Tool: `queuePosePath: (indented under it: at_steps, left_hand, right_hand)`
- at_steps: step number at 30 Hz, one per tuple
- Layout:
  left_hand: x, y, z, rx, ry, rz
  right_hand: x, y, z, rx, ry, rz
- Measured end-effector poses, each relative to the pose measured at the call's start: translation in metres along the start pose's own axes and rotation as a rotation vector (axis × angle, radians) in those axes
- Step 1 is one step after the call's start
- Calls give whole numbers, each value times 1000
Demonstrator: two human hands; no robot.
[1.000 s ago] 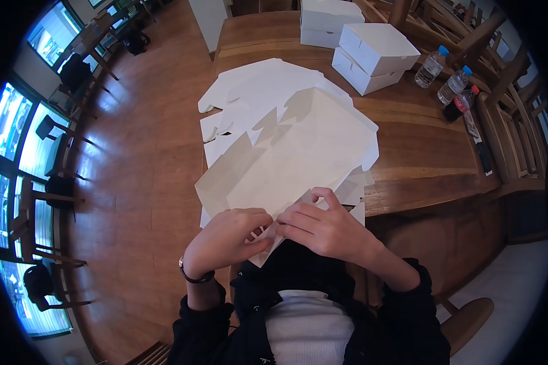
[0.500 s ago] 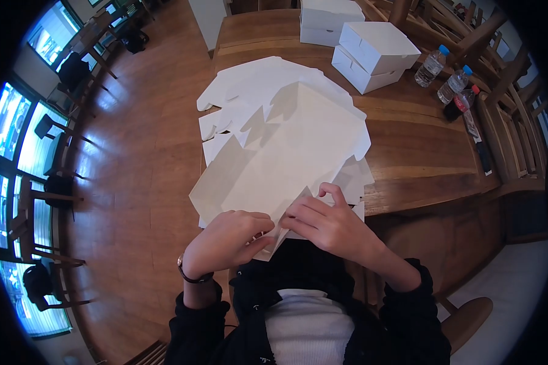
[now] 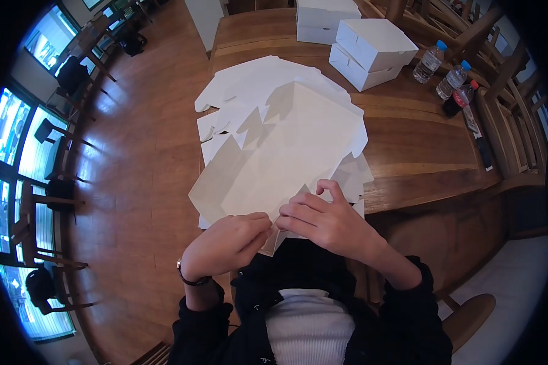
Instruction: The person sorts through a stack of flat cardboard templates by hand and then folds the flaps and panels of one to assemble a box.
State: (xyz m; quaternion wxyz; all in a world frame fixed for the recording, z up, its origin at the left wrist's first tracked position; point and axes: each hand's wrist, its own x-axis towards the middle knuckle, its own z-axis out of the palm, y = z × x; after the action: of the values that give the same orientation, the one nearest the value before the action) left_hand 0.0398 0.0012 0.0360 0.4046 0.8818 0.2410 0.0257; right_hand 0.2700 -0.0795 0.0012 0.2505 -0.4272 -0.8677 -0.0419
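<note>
A large white cardboard sheet lies partly folded on top of other flat white pieces, at the near edge of the wooden table. My left hand, with a watch at the wrist, is closed on the sheet's near corner. Right beside it, my right hand has its fingers bent round a raised flap of the same corner, the index finger crooked upward. The two hands nearly touch. Their fingertips partly hide the corner, whose tip shows just below them.
White closed boxes are stacked at the table's far side. To their right stand two water bottles and a cola bottle. A dark, long object lies near the right edge. Wooden chairs are piled beyond.
My left hand has closed its fingers nearer to my right hand. The corner flap between them has folded inward and its tip has shifted slightly. My right hand has moved a little left.
</note>
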Motion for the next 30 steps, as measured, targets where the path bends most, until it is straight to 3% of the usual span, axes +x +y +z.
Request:
queuePosePath:
  at_steps: [6, 9, 12, 15, 21, 30]
  left_hand:
    - [-4, 24, -2, 46, 33, -68]
    - [-7, 19, 11, 11, 114, 24]
    - [-10, 22, 14, 175, 190, 66]
    - [-14, 27, 12, 299, 189, 16]
    - [-5, 29, 34, 330, 324, -60]
    - [-16, 24, 25, 309, 333, -131]
  right_hand:
    - [-1, -2, -4, 18, 13, 64]
    - [0, -6, -3, 44, 115, 109]
    - [-3, -1, -7, -30, 93, 141]
    - [-12, 11, -7, -113, -13, 101]
    - [-14, 7, 5, -64, 27, 141]
    - [-20, 29, -45, -62, 62, 405]
